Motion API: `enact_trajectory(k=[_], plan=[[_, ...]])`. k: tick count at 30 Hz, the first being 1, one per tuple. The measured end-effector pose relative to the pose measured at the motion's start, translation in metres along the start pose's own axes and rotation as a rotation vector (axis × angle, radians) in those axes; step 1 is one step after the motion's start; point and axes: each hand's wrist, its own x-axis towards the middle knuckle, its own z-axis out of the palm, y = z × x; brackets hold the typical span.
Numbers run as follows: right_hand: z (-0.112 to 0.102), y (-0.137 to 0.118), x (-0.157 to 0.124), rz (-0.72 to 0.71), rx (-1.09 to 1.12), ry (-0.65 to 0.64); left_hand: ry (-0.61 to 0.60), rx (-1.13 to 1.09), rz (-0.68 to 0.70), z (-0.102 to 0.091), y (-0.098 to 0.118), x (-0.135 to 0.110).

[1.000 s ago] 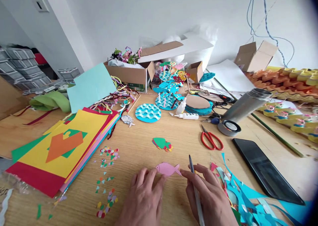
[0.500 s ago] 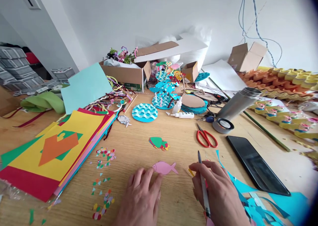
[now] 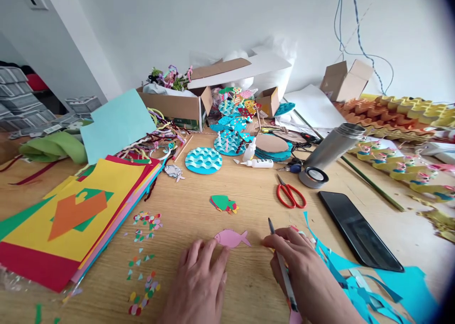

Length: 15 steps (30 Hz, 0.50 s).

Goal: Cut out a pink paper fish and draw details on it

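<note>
A pink paper fish with a drawn outline lies flat on the table in front of me. My left hand rests palm down with its fingers stretched out, two fingertips at the fish's lower left edge. Between the fingers of my right hand is a pen, its end pointing up and away, to the right of the fish's tail and apart from it. Just beyond the fish sits a small stack of cut paper fish, green on top. Scraps of paper lie partly hidden under my right hand.
Red-handled scissors, a black phone and blue paper strips lie on the right. Coloured paper sheets and small confetti pieces are at left. Glue bottles and a steel flask stand or lie farther back.
My view has shifted slightly to the right. My right hand with the pen has come a little closer to the pink fish's tail; my left hand stays by the fish.
</note>
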Motion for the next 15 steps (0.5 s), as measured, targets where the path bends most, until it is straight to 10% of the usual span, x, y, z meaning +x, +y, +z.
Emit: enact_trajectory(k=[15], plan=[[0.021, -0.03, 0.002, -0.203, 0.11, -0.051, -0.143, -0.152, -0.135, -0.003, 0.005, 0.0]])
